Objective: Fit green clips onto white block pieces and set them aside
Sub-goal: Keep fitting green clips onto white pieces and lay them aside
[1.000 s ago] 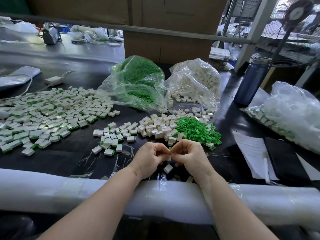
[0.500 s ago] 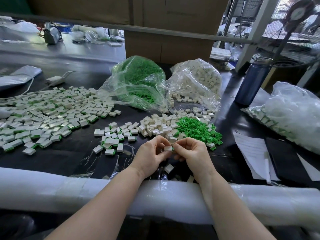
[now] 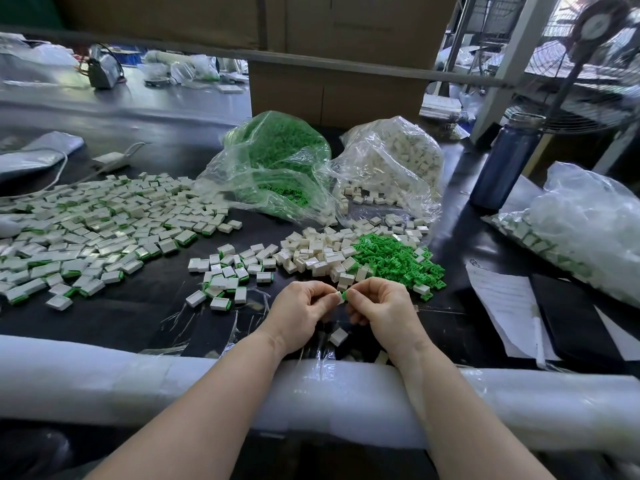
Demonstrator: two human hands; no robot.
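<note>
My left hand (image 3: pixel 300 311) pinches a small white block (image 3: pixel 337 295) at its fingertips. My right hand (image 3: pixel 382 308) pinches a green clip (image 3: pixel 343 297) pressed against that block. Both hands meet just above the black table, in front of a heap of loose white blocks (image 3: pixel 318 252) and a heap of green clips (image 3: pixel 398 259). One loose white block (image 3: pixel 338 336) lies on the table under my hands. Fitted pieces lie in a small group (image 3: pixel 225 275) and a large spread (image 3: pixel 86 233) to the left.
A bag of green clips (image 3: pixel 277 161) and a bag of white blocks (image 3: pixel 394 164) stand behind the heaps. A blue bottle (image 3: pixel 504 161), a filled plastic bag (image 3: pixel 585 230) and papers (image 3: pixel 505 306) sit on the right. A padded white roll (image 3: pixel 138 379) lines the table's near edge.
My hands rose slightly from the table and opened apart a little; the white block and then the green clip came into view between the fingertips.
</note>
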